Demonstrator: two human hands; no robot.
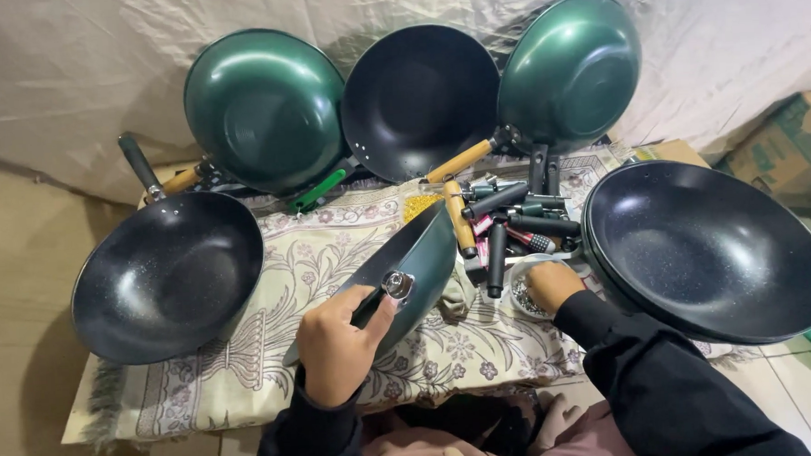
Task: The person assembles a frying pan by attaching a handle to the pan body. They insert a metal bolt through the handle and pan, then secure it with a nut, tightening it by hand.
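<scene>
Gripping a tilted dark-green metal wok (416, 255) by its handle stub, left hand (338, 349) fingers closed; right hand (549, 285), at three o'clock, dips into a small bowl of screws (521, 298), grip hidden.

a low counter covered by a floral patterned cloth (274, 352) carries a black wok (166, 279) at nine o'clock, a large black wok (712, 251) at three o'clock, and a heap of loose pan handles (515, 223) near the centre, toward one o'clock
</scene>
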